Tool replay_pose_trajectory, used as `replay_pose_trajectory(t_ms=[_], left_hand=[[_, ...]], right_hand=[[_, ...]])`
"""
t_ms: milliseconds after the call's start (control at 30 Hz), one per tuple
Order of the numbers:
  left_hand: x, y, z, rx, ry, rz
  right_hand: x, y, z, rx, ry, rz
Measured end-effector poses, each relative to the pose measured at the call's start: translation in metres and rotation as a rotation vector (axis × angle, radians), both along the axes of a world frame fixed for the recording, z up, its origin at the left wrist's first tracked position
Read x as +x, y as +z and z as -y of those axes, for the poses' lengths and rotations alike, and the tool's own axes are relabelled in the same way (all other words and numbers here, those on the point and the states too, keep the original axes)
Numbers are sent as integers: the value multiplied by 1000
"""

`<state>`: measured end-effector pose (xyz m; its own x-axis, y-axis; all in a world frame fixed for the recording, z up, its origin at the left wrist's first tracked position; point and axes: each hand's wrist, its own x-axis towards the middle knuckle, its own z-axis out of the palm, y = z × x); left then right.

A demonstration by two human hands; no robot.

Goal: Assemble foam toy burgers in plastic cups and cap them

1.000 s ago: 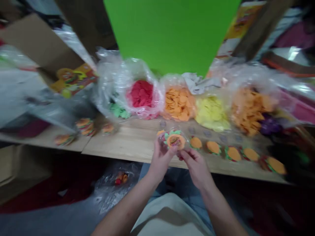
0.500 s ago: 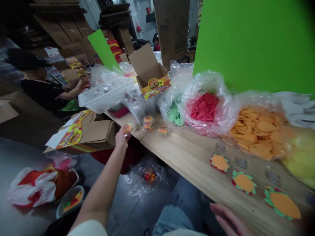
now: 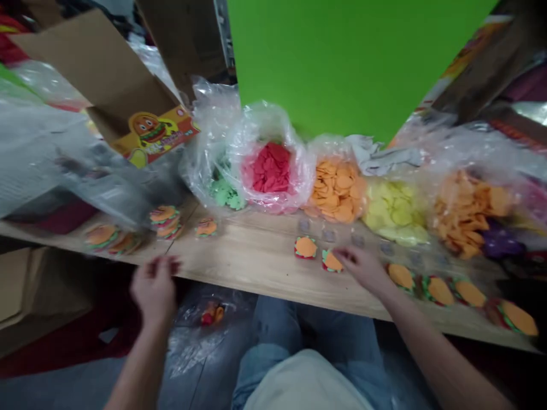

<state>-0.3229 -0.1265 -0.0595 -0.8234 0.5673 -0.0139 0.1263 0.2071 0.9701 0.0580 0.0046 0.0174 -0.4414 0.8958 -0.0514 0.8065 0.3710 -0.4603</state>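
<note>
My right hand (image 3: 362, 266) is over the table with its fingers drawn together at the right edge of a foam toy burger (image 3: 331, 262), hiding part of it. This burger is a flat stack with an orange top and green and red layers. A similar toy burger (image 3: 305, 247) lies just left of it. My left hand (image 3: 157, 285), blurred, hovers at the table's front edge, fingers loosely bent and nothing visible in them. Near it are a wrapped burger (image 3: 101, 236), a small pile of wrapped burgers (image 3: 166, 221) and a single wrapped burger (image 3: 207, 227).
Along the back stand clear bags of green pieces (image 3: 226, 192), red pieces (image 3: 271, 168), orange discs (image 3: 339, 191) and yellow pieces (image 3: 393, 205). A printed carton (image 3: 158, 134) stands open at left. More burgers (image 3: 438, 289) line the right; a green panel (image 3: 342, 62) rises behind.
The view has swung right. My left hand has let go of the wrapped burger and drawn back from the table's left end. My right hand has reached forward to a burger in the row.
</note>
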Motion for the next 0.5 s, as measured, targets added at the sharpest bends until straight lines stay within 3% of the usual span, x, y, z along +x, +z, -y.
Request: replay_pose_trajectory(t_ms=[67,100,133,233,367,500], left_hand=[[65,-10,-18,-19,-260,162],[97,-13,-30,-71,-488,403],[125,-15,-45,-138,-626,603],[181,-18,-87,-188,-721,714],[198,-19,-110,-169,-684,723],[180,-18,-95,-186,-616,719]], right_hand=[[-16,10,-43,190,20,217],[-27,12,-61,249,79,327],[-38,12,-76,269,97,357],[-67,1,-104,297,142,405],[-81,-8,-117,323,165,412],[-77,-1,-97,322,252,338]])
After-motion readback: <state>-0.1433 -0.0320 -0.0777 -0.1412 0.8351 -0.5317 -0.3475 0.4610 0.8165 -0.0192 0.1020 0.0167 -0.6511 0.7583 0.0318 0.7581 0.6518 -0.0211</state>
